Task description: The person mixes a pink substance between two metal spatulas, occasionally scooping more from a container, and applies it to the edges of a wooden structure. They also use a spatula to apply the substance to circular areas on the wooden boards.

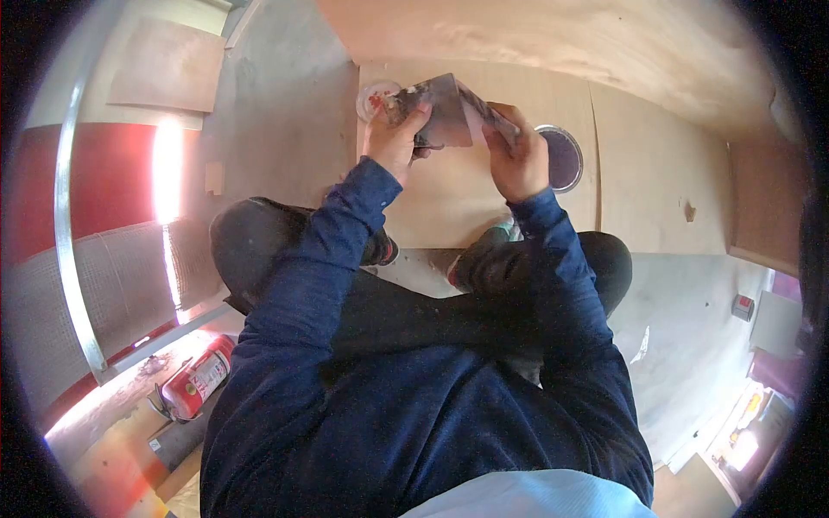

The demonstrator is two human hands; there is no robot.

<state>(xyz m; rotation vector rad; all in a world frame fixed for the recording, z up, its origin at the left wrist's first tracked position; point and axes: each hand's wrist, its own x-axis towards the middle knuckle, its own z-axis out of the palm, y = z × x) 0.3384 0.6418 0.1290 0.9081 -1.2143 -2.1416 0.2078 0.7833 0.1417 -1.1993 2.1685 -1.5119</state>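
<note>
Both hands hold a dark grey, smudged flat sheet (445, 108) up in front of me, over the pale wooden board. It looks folded, with a crease near its middle and a paler pinkish strip beside it. My left hand (391, 145) grips its left end, thumb across the face. Around the right part, my right hand (522, 162) closes its fingers near the edge. A clear round container (374, 95) with red bits shows just behind the left hand. Right of my right hand is a round dark-topped tub (561, 159) with a light rim.
Plywood boards (656, 173) lie ahead, with a seam right of the tub and a small brown piece (690, 211) on the right board. A red fire extinguisher (197, 380) lies at lower left near a metal rail (67, 242). A small red-and-grey box (743, 306) sits on the floor at right.
</note>
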